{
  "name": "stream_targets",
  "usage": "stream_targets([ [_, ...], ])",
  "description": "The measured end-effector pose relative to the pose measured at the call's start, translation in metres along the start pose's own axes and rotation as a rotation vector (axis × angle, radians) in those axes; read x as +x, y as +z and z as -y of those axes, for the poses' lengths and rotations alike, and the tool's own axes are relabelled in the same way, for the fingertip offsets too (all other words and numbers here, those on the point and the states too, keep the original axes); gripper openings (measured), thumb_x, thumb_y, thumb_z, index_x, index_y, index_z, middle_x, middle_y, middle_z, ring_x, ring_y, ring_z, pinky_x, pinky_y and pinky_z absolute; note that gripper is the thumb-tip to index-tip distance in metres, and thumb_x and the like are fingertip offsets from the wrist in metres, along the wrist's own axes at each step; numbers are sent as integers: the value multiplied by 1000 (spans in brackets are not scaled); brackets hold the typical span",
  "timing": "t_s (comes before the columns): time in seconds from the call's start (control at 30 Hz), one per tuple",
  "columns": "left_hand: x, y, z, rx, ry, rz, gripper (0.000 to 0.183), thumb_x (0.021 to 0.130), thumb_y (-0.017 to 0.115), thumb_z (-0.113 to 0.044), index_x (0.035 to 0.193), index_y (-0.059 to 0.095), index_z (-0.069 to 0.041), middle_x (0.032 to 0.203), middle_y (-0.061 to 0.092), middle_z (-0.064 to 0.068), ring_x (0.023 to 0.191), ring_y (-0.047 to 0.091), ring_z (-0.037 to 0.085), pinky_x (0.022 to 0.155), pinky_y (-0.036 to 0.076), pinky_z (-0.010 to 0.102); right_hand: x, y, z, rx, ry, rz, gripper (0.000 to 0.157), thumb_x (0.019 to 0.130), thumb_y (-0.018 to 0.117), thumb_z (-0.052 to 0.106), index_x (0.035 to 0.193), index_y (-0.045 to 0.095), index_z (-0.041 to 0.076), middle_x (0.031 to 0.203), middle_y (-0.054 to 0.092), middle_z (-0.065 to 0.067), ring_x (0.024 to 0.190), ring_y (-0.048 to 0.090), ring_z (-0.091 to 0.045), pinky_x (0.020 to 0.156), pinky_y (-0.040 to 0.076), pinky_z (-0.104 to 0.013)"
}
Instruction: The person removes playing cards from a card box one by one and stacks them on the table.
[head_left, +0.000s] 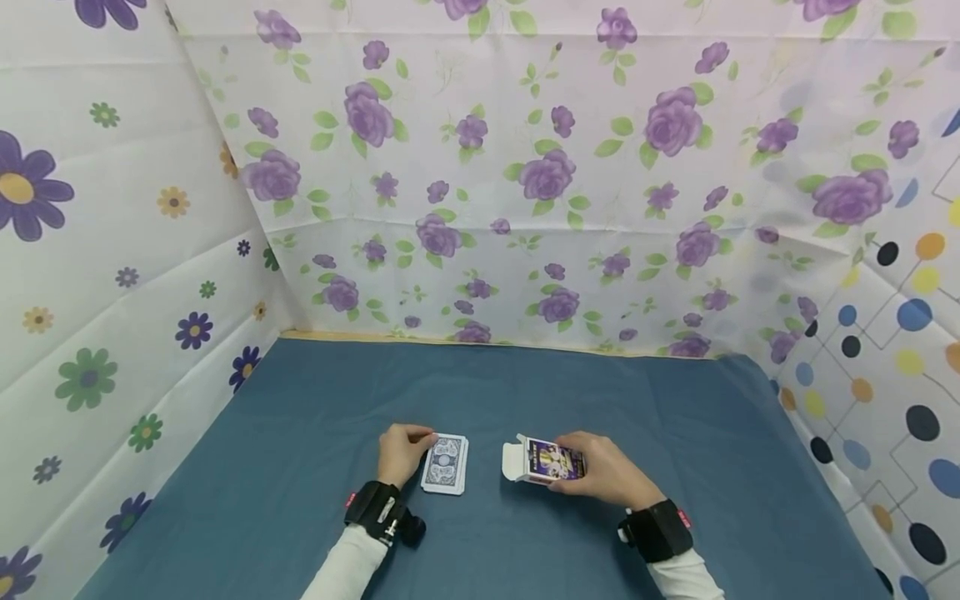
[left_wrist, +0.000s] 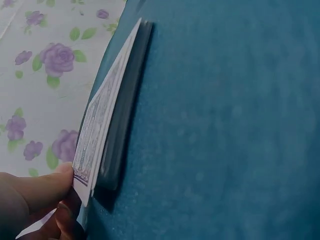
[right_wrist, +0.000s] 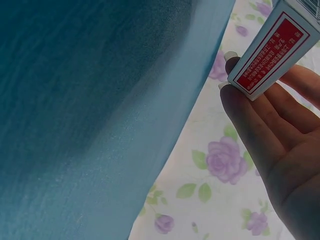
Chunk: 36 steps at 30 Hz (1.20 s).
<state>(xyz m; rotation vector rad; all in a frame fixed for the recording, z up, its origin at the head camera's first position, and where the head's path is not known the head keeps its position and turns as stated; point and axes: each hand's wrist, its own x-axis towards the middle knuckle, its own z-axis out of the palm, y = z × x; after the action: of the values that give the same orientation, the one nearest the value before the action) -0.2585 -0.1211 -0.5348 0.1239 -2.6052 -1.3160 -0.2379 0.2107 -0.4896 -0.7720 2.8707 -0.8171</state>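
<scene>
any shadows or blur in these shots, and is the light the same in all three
Head view: bright, with a soft shadow on the blue cloth below the card box; left wrist view: dimmer, cloth soft and blurry, side of the card deck dark; right wrist view: cloth darkest toward upper left, right hand partly shaded.

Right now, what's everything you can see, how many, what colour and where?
tablecloth: 1, blue, lower middle
card stack: 1, dark blue and white, on the tablecloth
card box: 1, purple and white, red panel, right of the stack
edge strip: 1, yellow, behind the tablecloth
rose cloth: 1, white with purple roses, back
flower cloth: 1, white with mixed flowers, left
dotted cloth: 1, white with coloured dots, right
wrist devices: 2, black, one per wrist
sleeves: 2, white, forearms
left hand: 1, bare, pinching the stack's corner
right hand: 1, bare, gripping the box
</scene>
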Motion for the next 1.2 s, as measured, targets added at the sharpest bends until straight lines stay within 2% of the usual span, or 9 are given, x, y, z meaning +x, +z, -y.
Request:
stream_targets([
  [0.53, -2, -1, -3, 4, 3, 1, 17, 87, 72, -10, 98, 75, 2, 93, 72, 18, 80, 67, 27, 70, 53, 38, 2, 0, 1, 16, -10, 0, 66, 76, 77, 51, 126, 63, 9, 121, 65, -6, 103, 62, -16, 81, 49, -34],
  [0.77, -1, -5, -4, -2, 12, 22, 16, 86, 72, -8, 97, 74, 2, 83, 71, 14, 70, 64, 19, 62, 50, 32, 5, -2, 3, 11, -18, -8, 69, 76, 76, 53, 127, 62, 8, 121, 65, -6, 103, 62, -15, 80, 49, -34],
  [1.03, 1, -9, -3, -3, -14, 41, 16, 86, 72, -10, 96, 73, 2, 79, 69, 11, 66, 61, 15, 61, 49, 31, 5, -3, 4, 6, -25, -13, 69, 76, 76, 53, 126, 62, 8, 120, 66, -6, 100, 62, -14, 79, 49, -32],
  [1.13, -3, -12, -6, 29, 10, 13, 19, 88, 71, -14, 98, 72, 2, 77, 67, 11, 63, 56, 13, 60, 45, 30, 5, -3, 5, 16, -21, -7, 68, 76, 77, 52, 126, 62, 8, 120, 65, -6, 99, 61, -12, 78, 48, -30],
  [1.2, -8, -16, -15, 60, 57, -11, 21, 90, 68, -16, 101, 71, 1, 77, 66, 10, 62, 54, 13, 59, 43, 29, 5, -3, 7, 16, -21, -3, 67, 76, 77, 51, 125, 63, 9, 120, 65, -6, 99, 61, -12, 77, 48, -30],
])
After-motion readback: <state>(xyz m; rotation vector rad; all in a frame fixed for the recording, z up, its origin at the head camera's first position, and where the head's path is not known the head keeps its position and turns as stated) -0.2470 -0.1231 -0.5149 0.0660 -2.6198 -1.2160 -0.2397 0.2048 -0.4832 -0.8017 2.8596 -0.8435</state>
